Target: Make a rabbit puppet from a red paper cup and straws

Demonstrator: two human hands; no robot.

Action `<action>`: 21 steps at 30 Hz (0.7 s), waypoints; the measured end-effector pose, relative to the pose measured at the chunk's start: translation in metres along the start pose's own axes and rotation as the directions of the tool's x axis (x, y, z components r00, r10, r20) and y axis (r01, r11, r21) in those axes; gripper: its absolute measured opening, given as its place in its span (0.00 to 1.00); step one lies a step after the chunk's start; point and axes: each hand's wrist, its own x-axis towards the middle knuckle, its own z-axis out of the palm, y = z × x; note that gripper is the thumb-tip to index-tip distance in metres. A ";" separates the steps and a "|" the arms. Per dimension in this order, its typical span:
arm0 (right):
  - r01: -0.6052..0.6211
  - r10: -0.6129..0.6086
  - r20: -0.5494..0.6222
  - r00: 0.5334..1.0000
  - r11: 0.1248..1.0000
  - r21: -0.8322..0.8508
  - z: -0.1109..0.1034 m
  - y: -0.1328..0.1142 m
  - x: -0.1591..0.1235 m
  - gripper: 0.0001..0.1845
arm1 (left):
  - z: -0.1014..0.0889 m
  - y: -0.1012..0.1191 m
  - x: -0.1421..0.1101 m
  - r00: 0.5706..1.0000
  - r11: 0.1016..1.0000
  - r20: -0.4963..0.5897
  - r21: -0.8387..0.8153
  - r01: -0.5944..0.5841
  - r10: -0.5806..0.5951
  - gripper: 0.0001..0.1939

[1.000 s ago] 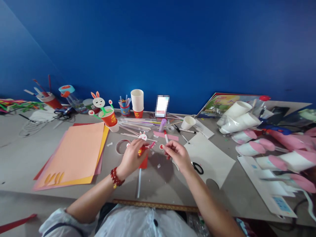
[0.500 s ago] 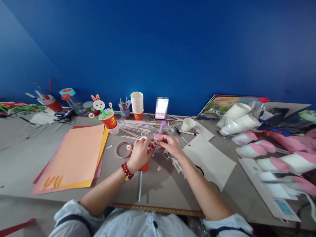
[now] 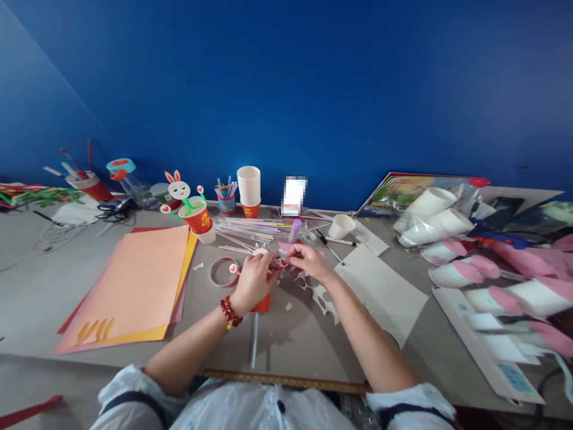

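Observation:
My left hand point(image 3: 254, 279), a beaded bracelet at its wrist, is closed around a red paper cup point(image 3: 260, 304), which it mostly hides. Above the fingers peeks a white paper rabbit head point(image 3: 260, 249). A small white disc with a red mark point(image 3: 233, 269) sticks out on the cup's left side. A similar small paper disc point(image 3: 283, 263) lies between both hands' fingertips. My right hand point(image 3: 308, 263) pinches at that disc from the right. Below the cup, a pale straw-like strip point(image 3: 255, 341) points toward me.
A tape roll point(image 3: 224, 272) lies left of the cup, beside stacked coloured paper point(image 3: 147, 269). A finished-looking rabbit cup point(image 3: 197, 220) stands behind. Straws point(image 3: 250, 227), a purple glue stick point(image 3: 294, 231), cut paper scraps point(image 3: 324, 300) and white sheets point(image 3: 385, 292) lie around. White cups point(image 3: 441, 221) crowd the right.
Both hands stay nearly in place at the cup. The right hand has shifted very slightly, its fingers still meeting the left fingertips at the small disc.

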 end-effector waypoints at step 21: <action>-0.003 0.006 0.037 0.999 0.997 -0.075 -0.007 0.002 0.002 0.05 | -0.001 0.004 0.001 1.000 0.999 0.016 -0.022 -0.025 0.025 0.15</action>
